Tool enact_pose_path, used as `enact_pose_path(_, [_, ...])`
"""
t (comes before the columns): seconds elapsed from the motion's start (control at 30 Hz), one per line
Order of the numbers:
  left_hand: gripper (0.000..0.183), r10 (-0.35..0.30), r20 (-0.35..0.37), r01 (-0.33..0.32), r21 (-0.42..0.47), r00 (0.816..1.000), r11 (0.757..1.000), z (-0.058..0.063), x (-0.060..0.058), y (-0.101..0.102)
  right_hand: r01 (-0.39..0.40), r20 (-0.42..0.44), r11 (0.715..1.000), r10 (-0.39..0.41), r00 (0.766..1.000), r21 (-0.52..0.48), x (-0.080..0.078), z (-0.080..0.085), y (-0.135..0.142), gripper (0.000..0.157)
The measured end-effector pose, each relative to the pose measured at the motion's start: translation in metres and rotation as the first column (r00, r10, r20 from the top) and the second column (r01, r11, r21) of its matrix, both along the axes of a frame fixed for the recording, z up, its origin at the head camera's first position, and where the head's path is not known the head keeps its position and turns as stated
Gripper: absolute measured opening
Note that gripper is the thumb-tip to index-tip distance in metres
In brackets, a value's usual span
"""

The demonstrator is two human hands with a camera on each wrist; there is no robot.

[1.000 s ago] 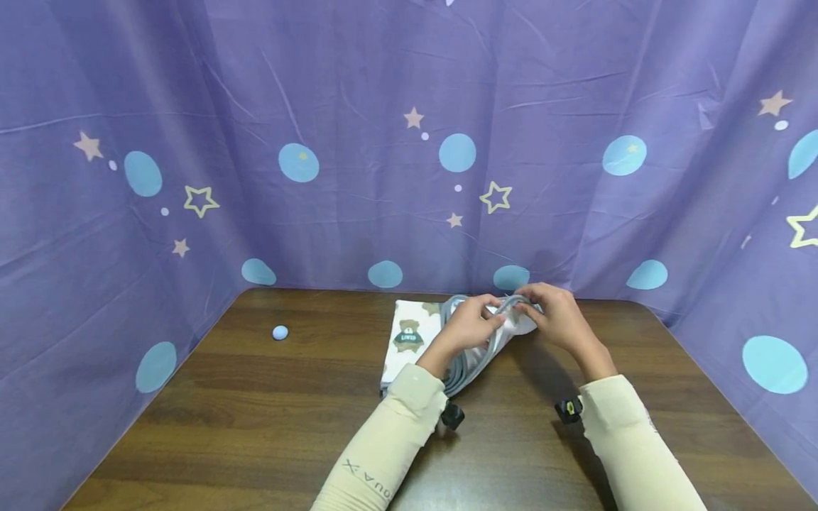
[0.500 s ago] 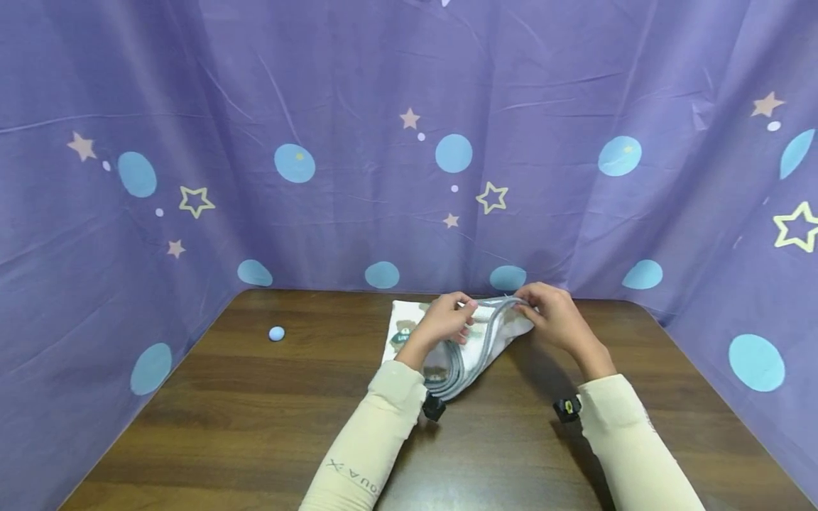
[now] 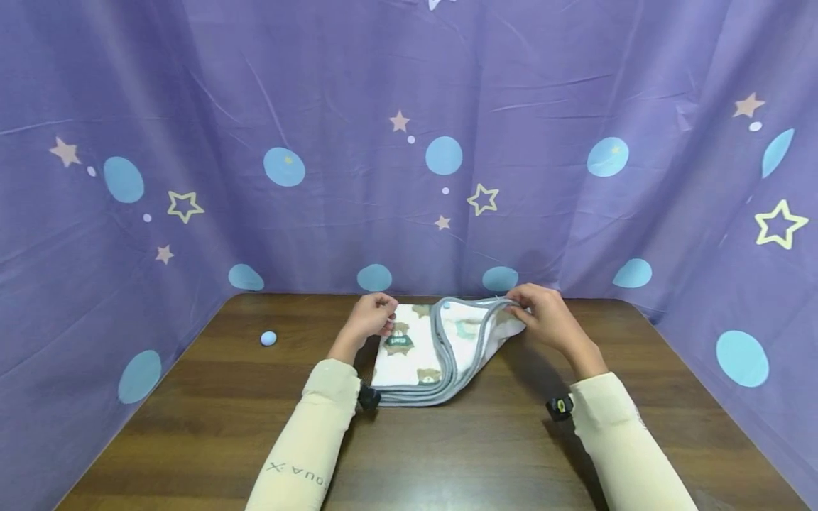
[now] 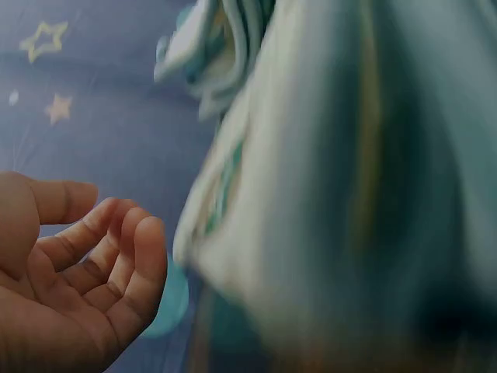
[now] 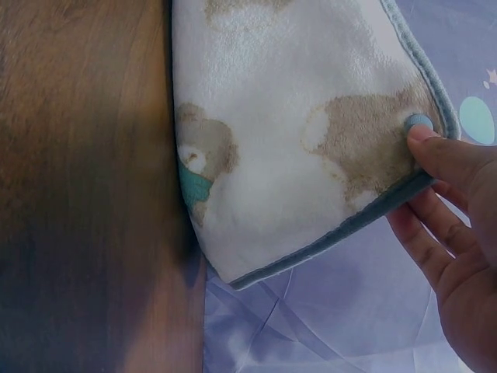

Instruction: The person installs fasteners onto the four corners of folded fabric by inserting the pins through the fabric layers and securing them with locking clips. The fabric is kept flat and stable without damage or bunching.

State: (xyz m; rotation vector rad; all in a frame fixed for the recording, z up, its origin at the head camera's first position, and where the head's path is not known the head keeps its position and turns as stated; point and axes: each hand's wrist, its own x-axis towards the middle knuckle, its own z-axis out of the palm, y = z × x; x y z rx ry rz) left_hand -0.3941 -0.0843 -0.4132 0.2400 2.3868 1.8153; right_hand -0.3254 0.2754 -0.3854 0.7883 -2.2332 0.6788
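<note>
A fleece blanket (image 3: 409,358), white with brown bears in green tops and grey-blue edging, lies folded in layers at the back middle of the table. My right hand (image 3: 540,310) holds its right corner raised. In the right wrist view, the thumb (image 5: 450,155) presses beside a small round grey-blue snap button (image 5: 418,123) on that corner, with the fingers underneath. My left hand (image 3: 372,317) is by the blanket's left edge. The left wrist view shows its loosely bent fingers (image 4: 147,264) holding nothing, a small gap from the blurred cloth (image 4: 256,194).
A small light-blue ball (image 3: 268,338) lies on the brown wooden table (image 3: 255,419), left of the blanket. Behind the table hangs a purple curtain (image 3: 358,234) with stars and dots, which also runs along both sides.
My left hand has let go near the raised corner and moved left across the blanket to its left edge, uncovering the layers. The right hand keeps hold of the corner.
</note>
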Motion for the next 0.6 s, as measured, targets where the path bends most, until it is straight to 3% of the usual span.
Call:
enact_pose_path(0.27, [0.027, 0.107, -0.021, -0.109, -0.134, 0.994, 0.985, -0.008, -0.006, -0.067, -0.01, 0.0, 1.0, 0.01, 1.0, 0.004, 0.001, 0.001, -0.003, 0.019])
enact_pose_path(0.47, [0.026, 0.139, -0.037, -0.144, -0.219, 0.99, 0.965, -0.004, -0.008, -0.109, -0.009, 0.004, 1.0, 0.009, 1.0, 0.026, 0.001, 0.001, -0.003, 0.019])
enact_pose_path(0.6, [0.023, 0.156, -0.087, -0.175, -0.279, 0.984, 0.944, 0.001, -0.007, -0.135, -0.015, 0.007, 1.0, 0.015, 1.0, 0.025, 0.001, 0.001, -0.004, 0.019])
